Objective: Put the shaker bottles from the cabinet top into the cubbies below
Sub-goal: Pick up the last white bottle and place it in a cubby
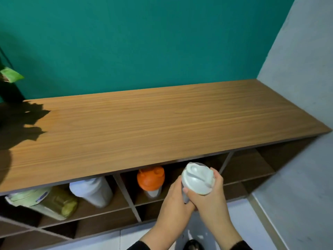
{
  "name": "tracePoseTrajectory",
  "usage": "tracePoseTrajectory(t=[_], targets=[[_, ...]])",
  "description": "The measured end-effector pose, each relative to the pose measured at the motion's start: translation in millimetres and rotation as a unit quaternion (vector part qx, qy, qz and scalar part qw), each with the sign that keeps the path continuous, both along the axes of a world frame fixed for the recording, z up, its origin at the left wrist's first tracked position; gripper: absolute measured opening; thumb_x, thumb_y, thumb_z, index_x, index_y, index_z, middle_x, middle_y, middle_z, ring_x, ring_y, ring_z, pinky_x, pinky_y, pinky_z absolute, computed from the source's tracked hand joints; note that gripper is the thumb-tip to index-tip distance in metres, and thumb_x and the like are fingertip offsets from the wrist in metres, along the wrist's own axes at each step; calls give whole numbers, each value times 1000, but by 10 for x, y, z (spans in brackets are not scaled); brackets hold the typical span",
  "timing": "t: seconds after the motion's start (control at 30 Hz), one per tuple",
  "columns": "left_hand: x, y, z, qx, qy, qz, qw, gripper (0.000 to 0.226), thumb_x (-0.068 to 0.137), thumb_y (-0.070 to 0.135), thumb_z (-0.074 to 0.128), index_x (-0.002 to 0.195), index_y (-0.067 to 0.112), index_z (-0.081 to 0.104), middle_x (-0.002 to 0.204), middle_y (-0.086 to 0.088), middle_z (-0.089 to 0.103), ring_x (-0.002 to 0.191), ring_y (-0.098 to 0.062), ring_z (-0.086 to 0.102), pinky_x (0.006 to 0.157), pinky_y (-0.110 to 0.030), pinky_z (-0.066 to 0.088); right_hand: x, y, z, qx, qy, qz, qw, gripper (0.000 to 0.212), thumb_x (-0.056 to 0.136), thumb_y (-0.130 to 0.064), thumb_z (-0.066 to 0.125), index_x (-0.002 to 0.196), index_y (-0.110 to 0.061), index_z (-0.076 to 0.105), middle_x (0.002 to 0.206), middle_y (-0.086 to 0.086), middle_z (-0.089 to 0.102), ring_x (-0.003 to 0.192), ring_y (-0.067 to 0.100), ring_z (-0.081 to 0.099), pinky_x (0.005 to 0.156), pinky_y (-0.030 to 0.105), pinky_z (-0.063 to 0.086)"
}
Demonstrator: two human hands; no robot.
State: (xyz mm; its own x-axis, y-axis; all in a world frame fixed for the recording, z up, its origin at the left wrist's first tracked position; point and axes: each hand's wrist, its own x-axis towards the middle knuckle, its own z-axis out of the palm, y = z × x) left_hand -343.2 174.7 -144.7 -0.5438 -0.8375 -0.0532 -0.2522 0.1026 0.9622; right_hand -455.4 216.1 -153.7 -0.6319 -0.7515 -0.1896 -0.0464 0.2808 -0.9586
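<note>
Both my hands hold a shaker bottle with a white lid (197,179) in front of the middle top cubby, below the front edge of the wooden cabinet top (144,123). My left hand (175,199) wraps its lower body, and my right hand (209,195) grips it from the right. A shaker with an orange lid (151,180) stands inside that same cubby, just left of the held bottle. A white shaker bottle (92,191) and a pale green one (45,202) sit tilted in the cubby to the left.
The cabinet top carries no bottles in view. A plant (9,76) casts shadow over its left end. A grey wall (306,87) closes the right side. The right top cubby (248,165) and the lower row of cubbies (108,221) look bare.
</note>
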Motion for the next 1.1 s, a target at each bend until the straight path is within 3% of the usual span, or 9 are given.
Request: tracePoseTrajectory(t=[0.17,0.3,0.47,0.57,0.7,0.83,0.93,1.0,1.1], targets=[[-149,-221,-258,111,-82,64,988,27,97,19,61,96,44,50,104,18,65,100,5,63,76,-10,48,-120,-343,-343,48,27,5,998,81,61,-35,92,123,-27,41,118,-3,55,106,16,61,80,30,54],[-267,-364,-444,129,-100,52,985,16,94,16,60,102,30,61,101,-4,74,94,-17,71,87,-38,60,-208,-499,-542,104,20,-8,994,71,60,-27,89,113,-20,42,114,6,58,100,22,64,83,43,60],[-326,-478,-530,170,-140,51,974,15,96,16,55,82,21,58,84,-10,69,74,-20,63,68,-35,49,-279,-615,-687,147,21,-25,989,57,63,-12,88,100,-16,45,106,16,63,91,26,64,79,39,58],[-318,-501,-541,173,-131,60,974,30,96,15,54,125,23,54,98,-15,73,88,-29,70,70,-32,57,-293,-642,-696,151,16,-22,988,54,63,-12,89,102,-7,52,107,19,65,90,27,64,73,34,55],[-283,-452,-547,190,-98,91,973,68,97,8,52,154,28,23,118,5,62,81,-5,60,55,-4,44,-272,-624,-665,112,-23,-19,993,115,46,-43,95,140,-12,36,122,11,61,108,21,64,75,24,59],[-289,-348,-547,183,-57,120,974,67,96,0,50,152,27,26,130,-3,62,104,-11,60,90,-19,49,-273,-559,-594,111,-49,2,993,95,66,-32,92,137,-5,36,122,12,59,108,21,61,65,13,49],[-317,-335,-529,223,-79,127,963,32,97,6,50,128,14,51,91,-4,64,67,-8,56,56,-15,46,-239,-530,-541,105,-67,11,992,78,70,-35,89,125,-10,39,120,12,60,108,22,61,75,23,49],[-343,-371,-535,238,-101,112,959,22,97,12,49,115,3,59,75,-3,59,60,-10,52,53,-22,42,-222,-522,-531,88,-60,10,994,69,73,-34,87,118,-22,37,121,10,58,108,21,60,77,23,48],[-380,-446,-487,248,-84,120,958,43,98,23,50,140,15,51,110,-5,70,95,-17,65,74,-25,52,-211,-497,-498,74,-54,1,996,71,74,-36,86,119,-31,32,125,4,53,112,17,54,87,27,44]])
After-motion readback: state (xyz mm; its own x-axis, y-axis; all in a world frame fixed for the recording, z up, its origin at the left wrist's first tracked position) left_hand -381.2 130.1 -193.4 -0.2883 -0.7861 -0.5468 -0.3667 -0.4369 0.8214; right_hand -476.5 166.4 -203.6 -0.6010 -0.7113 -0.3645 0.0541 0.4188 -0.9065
